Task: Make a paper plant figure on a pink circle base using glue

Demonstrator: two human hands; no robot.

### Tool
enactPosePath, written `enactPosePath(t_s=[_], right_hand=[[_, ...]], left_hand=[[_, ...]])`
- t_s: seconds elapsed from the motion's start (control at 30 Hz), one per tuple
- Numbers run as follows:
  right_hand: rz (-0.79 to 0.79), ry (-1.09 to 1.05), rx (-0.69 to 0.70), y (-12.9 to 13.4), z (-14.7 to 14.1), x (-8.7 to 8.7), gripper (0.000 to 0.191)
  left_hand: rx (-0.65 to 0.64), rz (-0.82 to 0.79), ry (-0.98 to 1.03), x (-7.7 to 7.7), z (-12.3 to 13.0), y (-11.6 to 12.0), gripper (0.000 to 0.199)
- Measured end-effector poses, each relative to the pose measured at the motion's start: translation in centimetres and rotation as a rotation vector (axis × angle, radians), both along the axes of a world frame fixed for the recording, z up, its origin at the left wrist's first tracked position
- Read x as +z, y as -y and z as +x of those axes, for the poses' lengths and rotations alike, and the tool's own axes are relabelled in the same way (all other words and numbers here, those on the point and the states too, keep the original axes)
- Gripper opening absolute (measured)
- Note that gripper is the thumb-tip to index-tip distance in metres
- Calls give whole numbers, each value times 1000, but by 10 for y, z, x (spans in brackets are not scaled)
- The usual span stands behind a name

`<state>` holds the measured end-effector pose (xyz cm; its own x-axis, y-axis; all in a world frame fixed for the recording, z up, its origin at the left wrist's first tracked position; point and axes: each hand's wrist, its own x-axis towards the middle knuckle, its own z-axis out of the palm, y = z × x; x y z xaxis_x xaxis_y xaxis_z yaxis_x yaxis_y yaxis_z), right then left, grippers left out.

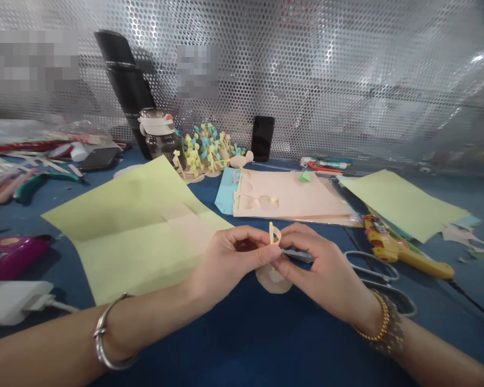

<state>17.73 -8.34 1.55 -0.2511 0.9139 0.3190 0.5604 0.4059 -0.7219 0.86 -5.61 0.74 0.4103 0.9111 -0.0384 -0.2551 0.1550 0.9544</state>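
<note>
Near the middle, my left hand (236,258) pinches a small curled paper strip (277,234), cream and yellow, which stands up between the fingertips. The fingers of my right hand (314,263) are closed on the same small paper piece from the other side. A round cream paper disc (275,280) shows just below the fingertips, partly covered by them. Grey-handled scissors (373,266) lie by my right hand, their blades reaching behind its fingers. Under and beyond my left hand spreads a large yellow-green sheet (133,236).
Cut pink sheets (294,188) lie ahead, with a yellow glue gun (411,255) at right. Behind stand paper flowers (205,148), a lidded jar (159,131), a black bottle (125,80) and a phone (262,138). A white charger (14,302) sits left.
</note>
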Motion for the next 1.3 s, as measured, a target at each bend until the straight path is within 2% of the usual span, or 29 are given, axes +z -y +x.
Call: enactPosePath(t_s=[0.27,0.43,0.67,0.87,1.13,1.3], right_hand=[[-24,-87,-10,1,0,-1,5],[-30,-123,-21,-1,1,0,6],[-11,-96,-51,-1,3,1,5],[-44,-82,-36,1,3,0,2],[-141,-148,32,0,4,5,16],[-204,-204,28,-1,3,6,25]], left_hand=[[-61,-67,39,1,0,0,14],[-82,-23,23,2,0,0,10],[-34,-8,1,1,-1,-2,7],[-48,-23,2,-2,-2,-2,5],[-22,5,20,-3,-3,-3,5],[-38,7,14,-2,-3,-3,6]])
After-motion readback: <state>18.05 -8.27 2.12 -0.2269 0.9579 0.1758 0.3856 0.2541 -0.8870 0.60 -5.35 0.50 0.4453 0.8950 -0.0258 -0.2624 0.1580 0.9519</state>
